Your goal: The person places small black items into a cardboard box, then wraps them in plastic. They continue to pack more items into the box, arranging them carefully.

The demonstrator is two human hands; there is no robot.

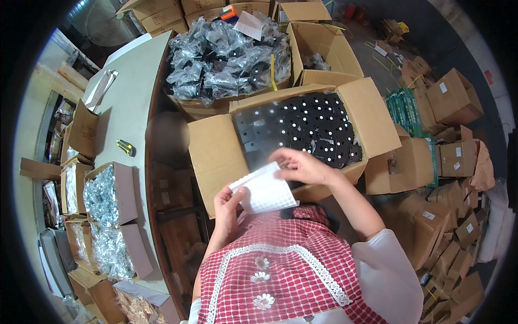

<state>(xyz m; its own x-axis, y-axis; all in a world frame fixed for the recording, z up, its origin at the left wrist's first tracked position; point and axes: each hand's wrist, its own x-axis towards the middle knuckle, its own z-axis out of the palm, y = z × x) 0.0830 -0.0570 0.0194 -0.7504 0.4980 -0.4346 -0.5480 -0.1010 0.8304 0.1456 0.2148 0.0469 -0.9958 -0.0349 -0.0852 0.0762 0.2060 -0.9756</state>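
Note:
A white sheet of small round stickers [265, 193] is held in front of my chest, tilted over the near flap of an open carton. My left hand [227, 209] grips its left edge, thumb on the face and fingers behind. At the upper right corner, my right hand [303, 166] has its fingers bent around the sheet's edge, the index finger slightly blurred. Whether a single sticker is between those fingertips is too small to tell. Just beyond, the carton [382, 121] holds rows of flat black parts [302, 120], many bearing a white dot.
Behind stands a carton heaped with plastic-wrapped black parts [229, 56], beside another open carton [329, 46]. A long table [129, 97] on the left carries a yellow-and-black utility knife [126, 147] and boxes of bagged items [101, 197]. Cardboard boxes [453, 97] crowd the right floor.

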